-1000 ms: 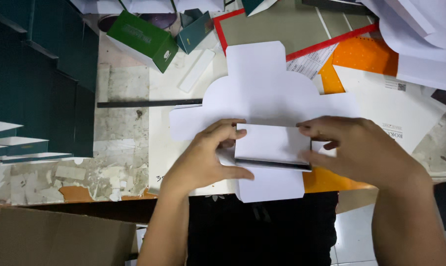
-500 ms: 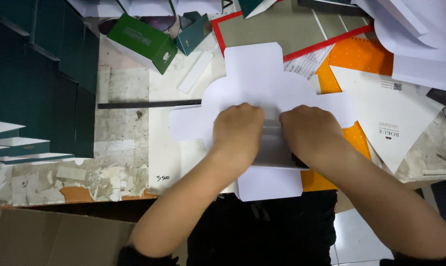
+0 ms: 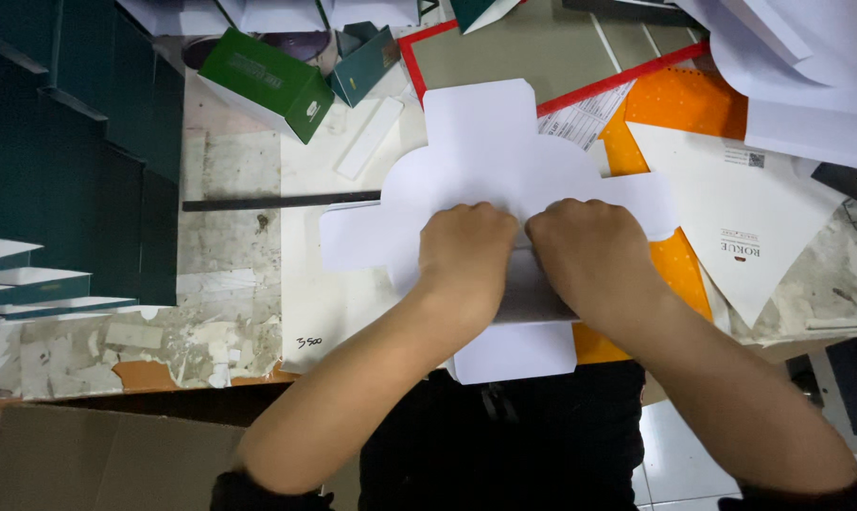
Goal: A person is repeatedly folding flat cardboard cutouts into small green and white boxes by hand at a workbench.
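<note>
While both fists press white die-cut card blank (image 3: 490, 156) flat at table (image 3: 230, 246) near edge, I note: left hand (image 3: 466, 251), right hand (image 3: 594, 255) fingers curled, gripping nothing. Risk: uneven pressure skews crease; overhanging near flap bends.

A green box (image 3: 270, 81) lies near an orange sheet (image 3: 686, 102) and black ruler (image 3: 277, 202).

Matt white card blank (image 3: 485, 151)
</note>
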